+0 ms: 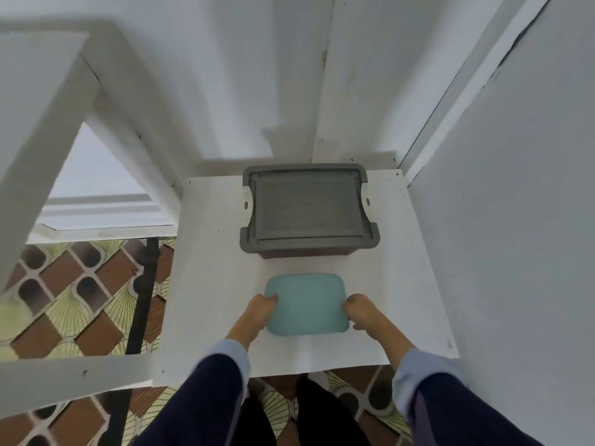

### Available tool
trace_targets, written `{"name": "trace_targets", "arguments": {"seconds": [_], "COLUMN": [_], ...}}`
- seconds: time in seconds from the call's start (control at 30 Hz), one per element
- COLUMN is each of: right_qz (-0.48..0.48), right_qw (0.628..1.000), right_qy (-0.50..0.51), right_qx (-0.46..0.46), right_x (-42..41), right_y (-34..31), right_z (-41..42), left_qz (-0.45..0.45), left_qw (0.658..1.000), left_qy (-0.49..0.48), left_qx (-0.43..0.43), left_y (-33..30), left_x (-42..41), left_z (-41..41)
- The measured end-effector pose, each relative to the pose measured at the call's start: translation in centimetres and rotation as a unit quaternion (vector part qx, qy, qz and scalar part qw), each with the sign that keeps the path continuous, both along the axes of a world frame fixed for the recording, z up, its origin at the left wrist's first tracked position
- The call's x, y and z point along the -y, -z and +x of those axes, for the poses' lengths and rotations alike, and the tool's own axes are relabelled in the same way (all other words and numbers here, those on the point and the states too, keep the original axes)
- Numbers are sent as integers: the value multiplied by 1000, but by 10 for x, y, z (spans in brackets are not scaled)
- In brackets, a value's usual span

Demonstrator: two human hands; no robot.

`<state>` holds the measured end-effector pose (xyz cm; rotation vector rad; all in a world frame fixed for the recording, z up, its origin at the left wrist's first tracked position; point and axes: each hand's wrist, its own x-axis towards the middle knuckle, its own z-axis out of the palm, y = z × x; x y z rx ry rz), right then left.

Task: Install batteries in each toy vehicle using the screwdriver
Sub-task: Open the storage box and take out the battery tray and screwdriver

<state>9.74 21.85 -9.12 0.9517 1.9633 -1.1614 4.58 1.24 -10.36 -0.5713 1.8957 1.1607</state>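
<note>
**Both hands on the teal box at the near edge of the worktop**

The left hand point(262, 309) and right hand point(359, 312) each curl a grip round a short side of the teal lidded box point(306, 304), which sits on the white worktop point(209, 284) near its front edge. Just behind it, apart from it, stands a larger box with a grey lid point(306, 209). No toy vehicle, battery or screwdriver shows. Patterned floor tiles point(80, 300) lie to the left.
</note>
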Motion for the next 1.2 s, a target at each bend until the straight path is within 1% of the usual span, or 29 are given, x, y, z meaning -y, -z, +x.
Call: {"name": "trace_targets", "arguments": {"seconds": [0.17,0.3,0.4,0.53,0.63,0.7,0.77,0.9,1.03,1.1,1.2], "right_qz": [1,-19,-39,-81,-119,-166,-210,-239,-299,-313,-313], "right_qw": [1000,999,997,991,980,964,939,896,858,845,842], "right_qy": [-10,-28,-46,-46,-12,45,104,155,177,184,199], "right_qx": [-4,-17,-43,-99,-157,-203,-252,-340,-378,-392,-393], "right_x": [0,-5,-13,-23,-19,-7,9,49,114,156,210], "right_y": [-2,-27,-59,-115,-160,-189,-219,-268,-310,-319,-324], "right_z": [-1,-2,-8,-25,-47,-64,-82,-113,-129,-136,-141], "left_qz": [-3,-24,-32,-11,25,21,15,33,47,27,1], "left_qw": [1000,999,998,997,992,981,964,927,893,884,875], "left_qy": [-12,14,25,38,-9,-42,-59,-103,-134,-135,-147], "left_qx": [-2,-26,-47,-66,-123,-188,-258,-360,-427,-446,-461], "left_y": [-3,-24,-55,-114,-165,-200,-236,-300,-347,-361,-368], "left_x": [-1,4,9,21,28,30,34,64,117,153,199], "left_z": [-2,-3,-7,-25,-50,-69,-86,-111,-122,-123,-125]}}
